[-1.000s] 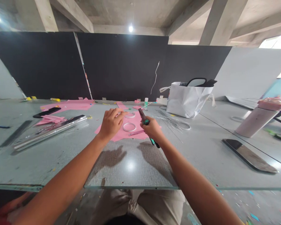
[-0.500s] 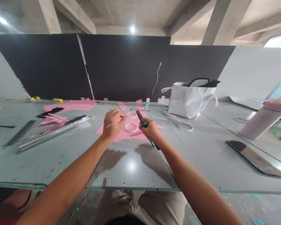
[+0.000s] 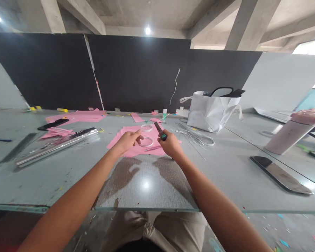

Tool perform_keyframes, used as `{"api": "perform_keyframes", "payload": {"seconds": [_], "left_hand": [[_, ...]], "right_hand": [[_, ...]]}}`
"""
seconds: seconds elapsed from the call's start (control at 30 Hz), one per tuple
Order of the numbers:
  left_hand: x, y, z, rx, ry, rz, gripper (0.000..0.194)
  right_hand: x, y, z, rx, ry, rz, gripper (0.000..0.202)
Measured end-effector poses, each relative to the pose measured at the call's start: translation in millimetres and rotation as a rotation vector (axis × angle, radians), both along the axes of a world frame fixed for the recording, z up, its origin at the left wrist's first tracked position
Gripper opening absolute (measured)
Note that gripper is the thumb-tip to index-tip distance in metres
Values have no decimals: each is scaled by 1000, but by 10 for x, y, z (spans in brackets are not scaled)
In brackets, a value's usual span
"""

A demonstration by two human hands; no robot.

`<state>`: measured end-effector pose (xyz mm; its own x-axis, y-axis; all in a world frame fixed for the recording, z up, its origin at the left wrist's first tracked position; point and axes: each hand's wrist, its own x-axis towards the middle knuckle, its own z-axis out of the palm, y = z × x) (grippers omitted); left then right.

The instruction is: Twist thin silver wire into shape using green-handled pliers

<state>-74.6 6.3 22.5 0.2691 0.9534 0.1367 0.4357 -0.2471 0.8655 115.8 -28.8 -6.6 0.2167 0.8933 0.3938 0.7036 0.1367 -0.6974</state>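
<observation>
My right hand [image 3: 170, 142] is wrapped round pliers [image 3: 160, 130] with dark jaws and a green-and-black handle. A thin pale wire [image 3: 163, 118] sticks out to the right from the jaw tips. To the left, my left hand [image 3: 128, 141] hovers over pink paper [image 3: 131, 150], its fingers curved and apart, with nothing visible between them. Two pale rings lie on the paper between the hands: an upper ring [image 3: 146, 128] and a lower ring [image 3: 150, 141], the latter partly hidden by my left fingers. Near the lower ring is a pink pen [image 3: 153, 148].
Loose wires [image 3: 194, 134] lie right of the pliers, before a white bag [image 3: 212, 110]. Further right are a pink bottle [image 3: 291, 134] and a dark flat blade-like object [image 3: 280, 175]. On the left lie a foil roll [image 3: 57, 148], a black phone [image 3: 53, 124] and pink strips [image 3: 58, 132].
The short pale piece that was in my left fingers no longer shows there. My left hand has opened and turned, its fingers now pointing right. The pliers have barely moved.
</observation>
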Motion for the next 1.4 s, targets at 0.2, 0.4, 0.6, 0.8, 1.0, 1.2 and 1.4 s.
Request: {"api": "perform_keyframes", "payload": {"seconds": [0.2, 0.4, 0.6, 0.8, 1.0, 1.2, 1.4], "left_hand": [[-28, -128, 14, 736, 520, 157, 33], [-179, 79, 79, 1304, 427, 94, 37], [-186, 191, 41, 1401, 521, -13, 15], [-131, 118, 26, 1376, 475, 12, 12], [-71, 54, 31, 1345, 435, 132, 22], [-16, 93, -24, 1272, 382, 222, 15], [-66, 143, -25, 1377, 405, 181, 12]], "right_hand": [[87, 21, 31, -2, 52, -28, 11], [79, 32, 32, 31, 143, 101, 9], [47, 33, 24, 12, 114, 106, 9], [28, 11, 44, 8, 117, 103, 10], [-4, -17, 68, 2, 103, 71, 10], [-26, -15, 52, 14, 149, 89, 9], [-51, -4, 19, -7, 235, 146, 10]]}}
